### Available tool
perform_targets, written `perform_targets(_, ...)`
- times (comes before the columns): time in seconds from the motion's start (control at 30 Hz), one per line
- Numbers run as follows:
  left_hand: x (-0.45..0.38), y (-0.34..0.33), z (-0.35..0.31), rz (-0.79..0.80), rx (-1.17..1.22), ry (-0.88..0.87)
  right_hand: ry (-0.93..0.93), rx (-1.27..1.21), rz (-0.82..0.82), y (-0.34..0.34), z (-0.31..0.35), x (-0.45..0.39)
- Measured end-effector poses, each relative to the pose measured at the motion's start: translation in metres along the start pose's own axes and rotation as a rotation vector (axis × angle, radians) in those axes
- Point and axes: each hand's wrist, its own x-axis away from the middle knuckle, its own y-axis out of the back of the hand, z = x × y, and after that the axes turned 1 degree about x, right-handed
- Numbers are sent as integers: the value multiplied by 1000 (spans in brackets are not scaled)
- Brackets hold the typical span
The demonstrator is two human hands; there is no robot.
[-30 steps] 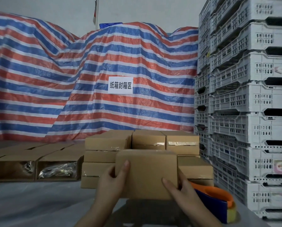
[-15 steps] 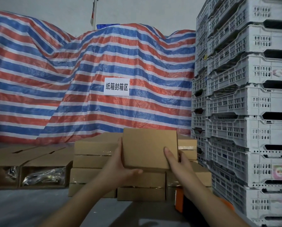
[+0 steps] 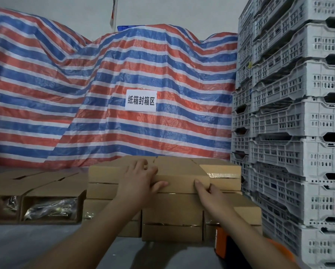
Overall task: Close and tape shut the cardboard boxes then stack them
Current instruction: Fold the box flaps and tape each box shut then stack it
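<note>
A sealed cardboard box [image 3: 179,176] sits on top of the stack of boxes [image 3: 172,216], in the middle of its top row. The person's left hand [image 3: 138,180] lies over the box's left end, fingers spread across the top and thumb against the near face. The right hand [image 3: 205,193] touches the near right corner, with the index finger straight up against the face and the thumb at the right edge. The two hands are apart, one at each end of the box.

The stack shows three layers on its near side. A taped box [image 3: 224,172] lies just right of the held one on the top row, and another box [image 3: 104,171] just left. How many boxes lie behind cannot be counted.

To the left, on the grey table [image 3: 36,247], two open boxes [image 3: 50,206] lie on their sides with plastic-wrapped contents showing inside; more flat brown cartons lie behind them.

At the near right, an orange tape dispenser [image 3: 221,243] stands on the table, partly hidden by the right forearm.

On the right stands a tall column of grey plastic crates [image 3: 298,123], close against the stack. Behind everything hangs a red, white and blue striped tarpaulin [image 3: 65,94] with one white paper sign [image 3: 140,100] in Chinese characters.
</note>
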Motion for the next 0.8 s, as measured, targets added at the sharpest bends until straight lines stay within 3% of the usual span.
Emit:
perform_targets(0.23,-14,-12,0,100,56,148,100,108,33,-6,-8,-11)
perform_targets(0.47,-25,-18,-5,177,-66,150,109,301,2,-8,-2,-23)
perform_targets(0.8,-19,-23,-2,189,-92,158,130,193,-63,-19,-8,-24)
